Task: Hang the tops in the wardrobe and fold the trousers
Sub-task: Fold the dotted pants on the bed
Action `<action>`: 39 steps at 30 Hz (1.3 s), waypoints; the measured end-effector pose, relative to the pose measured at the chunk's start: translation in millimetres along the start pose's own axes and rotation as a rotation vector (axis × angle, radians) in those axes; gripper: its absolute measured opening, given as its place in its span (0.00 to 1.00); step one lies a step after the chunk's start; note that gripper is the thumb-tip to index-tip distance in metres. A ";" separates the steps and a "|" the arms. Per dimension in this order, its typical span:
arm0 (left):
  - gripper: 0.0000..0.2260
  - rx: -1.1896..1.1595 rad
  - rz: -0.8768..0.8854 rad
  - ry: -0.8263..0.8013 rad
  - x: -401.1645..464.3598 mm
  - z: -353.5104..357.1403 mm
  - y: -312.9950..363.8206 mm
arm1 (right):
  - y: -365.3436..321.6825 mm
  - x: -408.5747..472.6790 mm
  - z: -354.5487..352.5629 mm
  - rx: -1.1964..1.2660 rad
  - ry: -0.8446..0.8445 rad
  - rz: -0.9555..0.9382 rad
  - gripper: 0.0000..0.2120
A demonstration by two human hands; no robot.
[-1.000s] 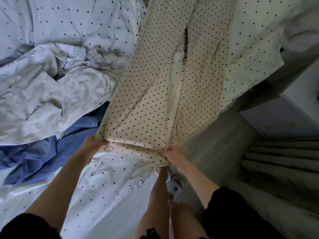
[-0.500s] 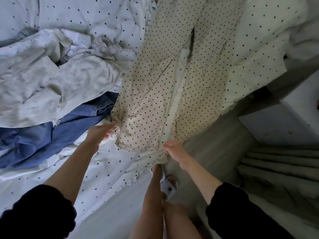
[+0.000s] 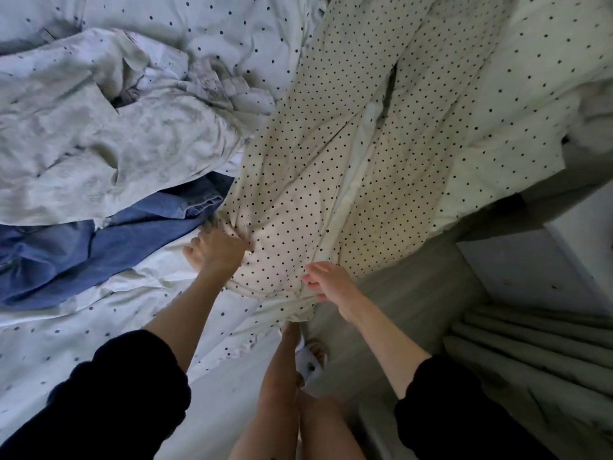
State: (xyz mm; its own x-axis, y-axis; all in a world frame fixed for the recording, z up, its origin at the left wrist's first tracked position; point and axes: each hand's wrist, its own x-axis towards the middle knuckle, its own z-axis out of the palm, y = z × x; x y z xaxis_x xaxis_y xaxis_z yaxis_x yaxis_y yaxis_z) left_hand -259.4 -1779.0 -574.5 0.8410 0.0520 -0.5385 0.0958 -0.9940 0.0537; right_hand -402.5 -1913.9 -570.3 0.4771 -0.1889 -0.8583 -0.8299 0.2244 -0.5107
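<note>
Rumpled dotted duvet carries the polka-dot trousers, legs running away up the bed. Left hand bunches their waist corner; right hand hovers beside the hem edge, fingers loose, holding nothing. Best to re-grip, pull the waistband taut, then fold.

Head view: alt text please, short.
A person's left hand grips the waist of cream black-dotted trousers spread on a dotted white duvet; the right hand touches them, fingers relaxed. A crumpled pale top and blue denim garment lie left.
</note>
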 end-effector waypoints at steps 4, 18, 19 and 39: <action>0.30 -0.055 -0.066 -0.058 9.1 -2.5 -6.9 | -3.0 0.3 2.6 -0.013 -0.004 0.021 0.16; 0.05 -0.532 0.575 -0.234 -40.9 -38.3 23.2 | -105.1 9.8 -23.4 -0.048 -0.021 -0.048 0.14; 0.02 -0.484 0.658 -0.321 -47.5 -36.9 28.5 | -116.7 15.5 -25.6 -0.046 -0.014 -0.039 0.15; 0.05 -0.457 0.611 -0.504 -64.2 -8.9 72.2 | -168.6 78.5 -81.0 -0.213 0.201 -0.097 0.05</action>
State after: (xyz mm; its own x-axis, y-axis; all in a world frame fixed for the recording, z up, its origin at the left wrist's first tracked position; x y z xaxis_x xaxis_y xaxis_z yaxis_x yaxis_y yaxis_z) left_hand -301.8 -1853.2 -528.5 0.4926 -0.6258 -0.6048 0.0025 -0.6939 0.7201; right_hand -248.5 -2044.0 -547.5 0.5076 -0.3899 -0.7683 -0.8355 -0.0051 -0.5495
